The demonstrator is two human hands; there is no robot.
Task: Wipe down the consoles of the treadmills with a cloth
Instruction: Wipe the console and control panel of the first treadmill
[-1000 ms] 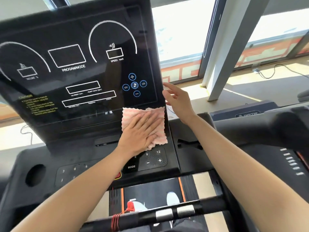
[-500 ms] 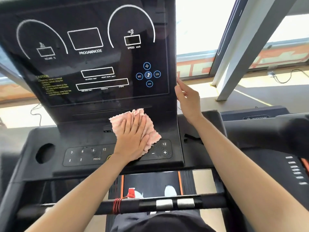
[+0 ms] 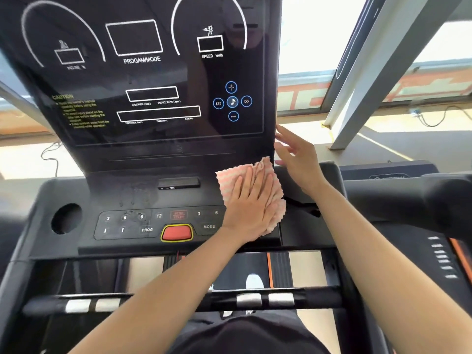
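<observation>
The black treadmill console (image 3: 153,80) stands upright before me with white display outlines and blue media buttons. Below it lies the keypad panel (image 3: 143,223) with a red stop button (image 3: 176,232). A pink-and-white cloth (image 3: 227,180) lies on the right end of that panel. My left hand (image 3: 251,208) presses flat on the cloth, fingers together, and hides the keys underneath. My right hand (image 3: 296,157) is open, fingers spread, touching the right edge of the display panel just above the cloth.
A round cup-holder hole (image 3: 66,218) sits at the left of the console. A black handlebar (image 3: 163,302) with silver grip sensors crosses below my arms. Another treadmill's console (image 3: 434,200) stands to the right. A slanted grey pillar (image 3: 378,72) and windows lie behind.
My left hand slid the cloth from the display's lower right corner down over the middle keys, then right to the panel's right end, uncovering the red button. My right hand stayed at the display edge.
</observation>
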